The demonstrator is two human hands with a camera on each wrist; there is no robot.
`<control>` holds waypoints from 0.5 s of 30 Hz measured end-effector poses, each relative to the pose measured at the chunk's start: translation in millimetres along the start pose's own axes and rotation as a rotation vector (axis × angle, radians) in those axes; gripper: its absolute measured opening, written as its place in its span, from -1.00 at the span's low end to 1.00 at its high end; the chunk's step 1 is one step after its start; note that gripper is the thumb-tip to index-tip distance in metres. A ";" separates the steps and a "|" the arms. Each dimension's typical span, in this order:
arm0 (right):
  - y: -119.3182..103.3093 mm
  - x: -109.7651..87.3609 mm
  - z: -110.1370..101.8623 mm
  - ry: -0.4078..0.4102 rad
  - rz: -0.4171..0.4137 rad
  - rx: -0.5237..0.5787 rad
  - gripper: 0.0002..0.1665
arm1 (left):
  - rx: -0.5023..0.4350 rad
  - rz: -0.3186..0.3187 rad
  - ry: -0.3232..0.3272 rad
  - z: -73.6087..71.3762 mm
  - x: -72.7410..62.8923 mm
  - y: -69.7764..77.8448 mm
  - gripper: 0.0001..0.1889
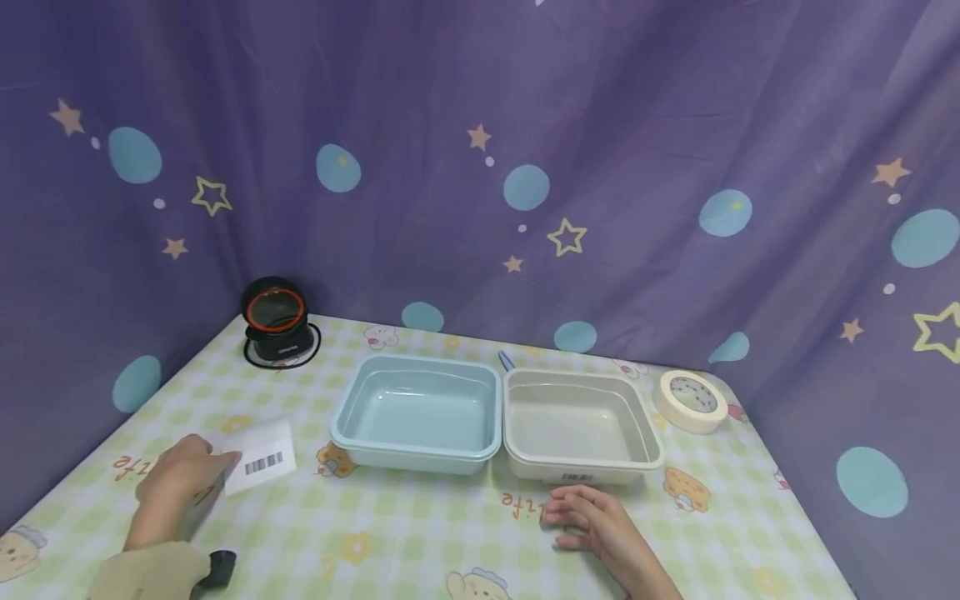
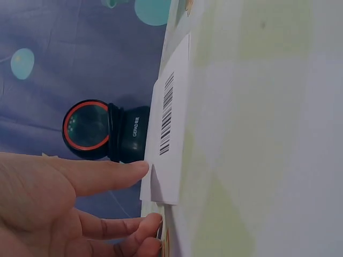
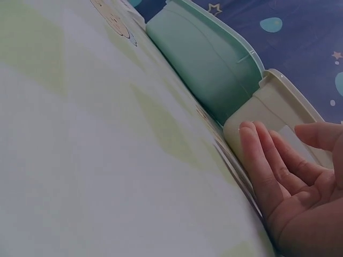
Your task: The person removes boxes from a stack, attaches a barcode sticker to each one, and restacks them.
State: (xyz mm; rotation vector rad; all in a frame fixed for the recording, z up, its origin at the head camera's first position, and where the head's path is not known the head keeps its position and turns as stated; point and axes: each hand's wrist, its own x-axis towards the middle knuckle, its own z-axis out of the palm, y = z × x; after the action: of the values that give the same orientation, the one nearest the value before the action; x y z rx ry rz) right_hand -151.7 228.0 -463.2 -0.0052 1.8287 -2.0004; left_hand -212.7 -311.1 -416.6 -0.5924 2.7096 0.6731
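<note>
Now, the left hand (image 1: 180, 471) pinches a barcoded card (image 1: 264, 460) before a scanner (image 2: 133, 136) lettered "GEPAD"; the right hand (image 1: 603, 529), fingers loosely bent, is near a cream tub (image 1: 618, 477).

Black device (image 2: 134, 131): "GEPAD", apparently (characters beside it too blurred). Tablecloth (image 1: 420, 517): orange "life". White paper (image 1: 262, 437), beige bin (image 1: 534, 468): one barcode each.

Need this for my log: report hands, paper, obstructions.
Left hand at edge of barcode paper, grip unclear. Right hand empty, in front of gray bin. Nothing covering barcode; black device stands beyond, apart.
</note>
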 end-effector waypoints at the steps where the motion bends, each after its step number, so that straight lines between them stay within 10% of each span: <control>1: 0.5 -1.3 -0.8 0.003 0.004 -0.001 -0.48 | -0.006 0.005 0.000 1.4 -1.1 1.9 -0.38; 15: 0.2 -2.4 -4.0 -0.024 0.034 0.024 -0.56 | -0.068 0.001 0.084 11.0 2.5 8.7 -0.59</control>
State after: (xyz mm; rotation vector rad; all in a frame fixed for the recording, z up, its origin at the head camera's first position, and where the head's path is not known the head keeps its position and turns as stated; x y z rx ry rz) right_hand -150.6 232.5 -463.2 0.0092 1.7779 -1.9908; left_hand -216.9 -299.4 -423.5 -0.6495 2.7733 0.7594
